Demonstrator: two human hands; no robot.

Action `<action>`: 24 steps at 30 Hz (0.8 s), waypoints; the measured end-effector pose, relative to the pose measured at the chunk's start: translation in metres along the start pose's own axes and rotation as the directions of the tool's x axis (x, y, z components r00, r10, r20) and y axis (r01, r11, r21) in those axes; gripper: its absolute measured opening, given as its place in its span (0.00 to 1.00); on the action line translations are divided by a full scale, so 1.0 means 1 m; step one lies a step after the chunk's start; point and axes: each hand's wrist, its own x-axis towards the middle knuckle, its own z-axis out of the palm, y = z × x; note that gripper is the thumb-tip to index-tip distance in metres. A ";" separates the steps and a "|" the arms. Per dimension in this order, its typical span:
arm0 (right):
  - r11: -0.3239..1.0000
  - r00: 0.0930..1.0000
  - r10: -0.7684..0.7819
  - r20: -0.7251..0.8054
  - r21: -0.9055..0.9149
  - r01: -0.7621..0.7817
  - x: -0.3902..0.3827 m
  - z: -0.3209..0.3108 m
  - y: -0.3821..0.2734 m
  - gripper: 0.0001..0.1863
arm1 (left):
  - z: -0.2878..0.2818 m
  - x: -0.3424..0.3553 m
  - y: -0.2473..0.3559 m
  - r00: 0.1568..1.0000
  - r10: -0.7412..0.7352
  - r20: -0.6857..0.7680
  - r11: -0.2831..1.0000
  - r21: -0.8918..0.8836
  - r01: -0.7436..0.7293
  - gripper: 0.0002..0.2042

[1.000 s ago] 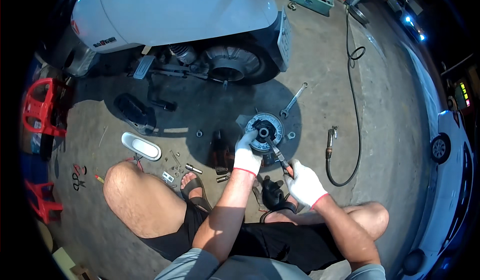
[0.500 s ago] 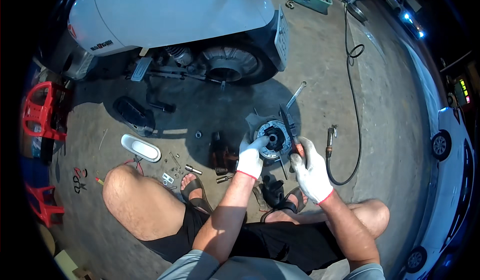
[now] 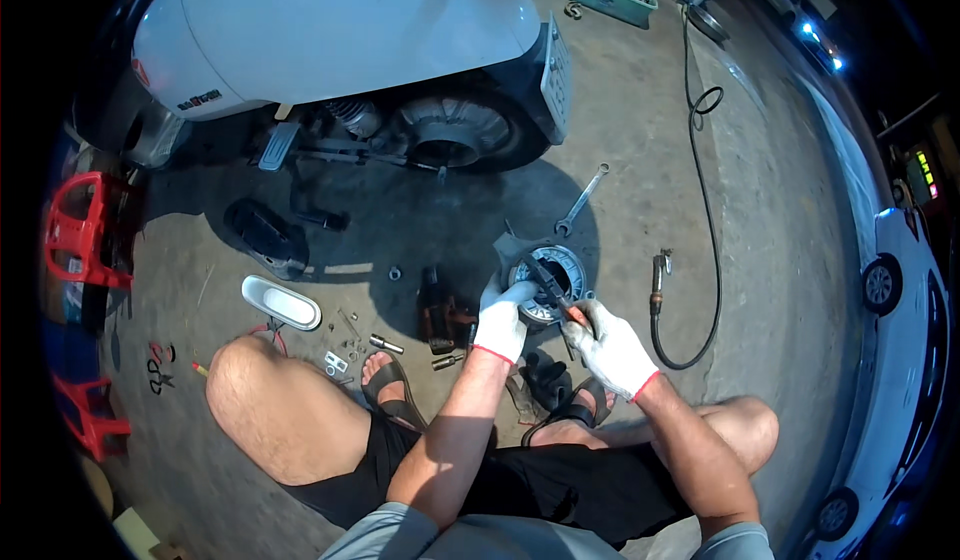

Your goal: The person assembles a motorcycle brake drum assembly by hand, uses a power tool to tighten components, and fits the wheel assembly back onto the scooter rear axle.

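Note:
My left hand, in a white glove with a red cuff, is closed on the left rim of a round grey metal hub with a dark center. In my gloved right hand is a long dark hand tool with an orange grip. Its dark end lies across the hub's opening, close to my left fingers. Whether it touches the metal I cannot tell. The exact kind of tool is unclear. Beyond the hub a combination wrench lies on the concrete floor.
A pale scooter with its rear wheel stands ahead. An orange-and-black power tool, sockets and small parts lie near my feet. An air hose runs along the right. Red plastic chairs stand left.
My right hand has shifted slightly left and down, and the tool's dark end has swung left over the hub's opening. The wrench beyond it now shows whole. My left hand stays at the rim.

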 end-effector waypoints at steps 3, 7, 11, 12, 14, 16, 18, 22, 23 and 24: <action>0.978 0.990 0.028 -0.141 0.210 0.002 0.004 0.002 0.003 0.19 | -0.018 0.011 -0.002 0.998 0.066 -0.012 0.991 -0.117 -0.067 0.22; 0.935 0.948 0.196 -0.253 0.341 -0.102 0.026 -0.005 0.035 0.15 | -0.030 0.023 0.002 0.992 -0.129 0.010 0.885 -0.449 0.120 0.17; 0.777 0.894 0.443 0.064 0.469 -0.419 0.052 0.002 0.087 0.17 | -0.020 0.014 0.013 0.988 -0.152 0.022 0.846 -0.515 0.142 0.18; 0.756 0.867 0.475 0.152 0.434 -0.491 0.058 0.005 0.097 0.18 | -0.019 0.011 0.016 0.985 -0.166 0.047 0.832 -0.529 0.166 0.19; 0.871 0.869 0.490 0.078 -0.001 -0.491 0.073 0.022 0.171 0.26 | -0.006 0.008 0.011 0.974 -0.202 0.105 0.806 -0.546 0.226 0.19; 0.823 0.834 0.535 -0.132 -0.140 -0.550 0.070 0.054 0.152 0.25 | -0.015 0.003 0.021 0.979 -0.160 0.123 0.813 -0.546 0.201 0.19; 0.800 0.801 0.535 -0.270 -0.143 -0.583 0.058 0.071 0.168 0.24 | -0.008 0.003 0.015 0.979 -0.148 0.143 0.819 -0.537 0.203 0.19; 0.803 0.849 0.492 -0.192 -0.276 -0.528 0.045 0.078 0.161 0.26 | -0.012 -0.001 0.023 0.974 -0.147 0.171 0.812 -0.541 0.218 0.19; 0.823 0.852 0.486 -0.194 -0.228 -0.521 0.052 0.073 0.158 0.26 | -0.013 -0.004 0.026 0.972 -0.154 0.178 0.821 -0.524 0.227 0.18; 0.839 0.854 0.481 -0.199 -0.180 -0.514 0.057 0.065 0.152 0.25 | -0.014 -0.003 0.026 0.971 -0.157 0.182 0.819 -0.525 0.231 0.18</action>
